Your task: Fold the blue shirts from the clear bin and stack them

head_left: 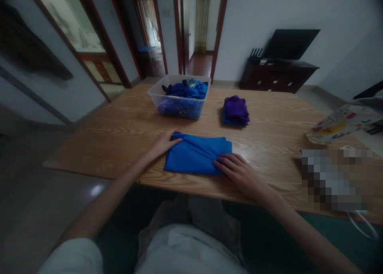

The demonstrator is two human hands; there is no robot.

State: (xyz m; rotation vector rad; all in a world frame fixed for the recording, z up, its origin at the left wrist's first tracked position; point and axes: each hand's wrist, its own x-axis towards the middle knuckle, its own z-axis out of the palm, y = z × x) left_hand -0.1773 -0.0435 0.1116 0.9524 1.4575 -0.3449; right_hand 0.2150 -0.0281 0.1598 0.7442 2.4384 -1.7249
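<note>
A blue folded cloth [196, 156], probably a garment, lies flat on the wooden table near its front edge. My left hand [164, 143] grips its far left corner, thumb on top and fingers along the far edge. On the cloth's right side rests my right hand [235, 168], palm down with fingers stretched over the fabric. Beyond the cloth stands a clear plastic bin [154, 96] filled with crumpled blue and dark fabric. Right of the bin sits a small folded stack with a purple cloth [236, 109] on top and blue fabric beneath.
The wooden table [113, 136] spans the view. At its right are a printed plastic bag [338, 124] and a pixelated, unreadable object [332, 182] with a white cord hanging off the edge. A dark cabinet [278, 76] with a screen stands by the far wall.
</note>
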